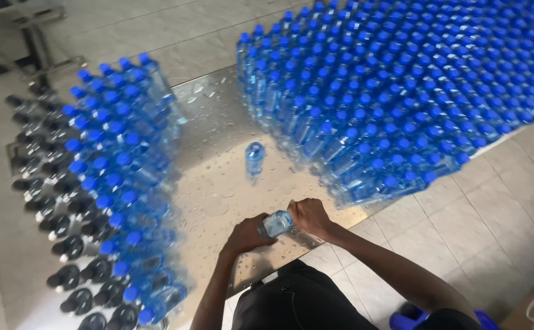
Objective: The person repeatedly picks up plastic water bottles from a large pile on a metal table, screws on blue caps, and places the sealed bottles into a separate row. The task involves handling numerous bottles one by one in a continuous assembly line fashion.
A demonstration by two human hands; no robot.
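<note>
While both the left hand point(245, 235) and right hand point(308, 215) close around a small clear plastic bottle point(276, 223) at the wet steel table's point(218, 183) near edge, hundreds of blue-capped bottles point(401, 91) stand done, leaving one lone uncapped bottle point(254, 157) and the dark-topped rows point(59, 201) seemingly waiting.

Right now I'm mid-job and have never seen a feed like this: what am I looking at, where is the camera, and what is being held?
There is no machine here: these are a person's two bare hands, filmed by one camera worn on the head, looking down. The left hand and right hand grip one small clear plastic bottle lying on its side between them, at the near edge of a wet metal table. One blue-capped bottle stands alone in the middle. A large block of blue-capped bottles fills the right side, and another cluster the left. Beyond that cluster stand rows of uncapped bottles.
</note>
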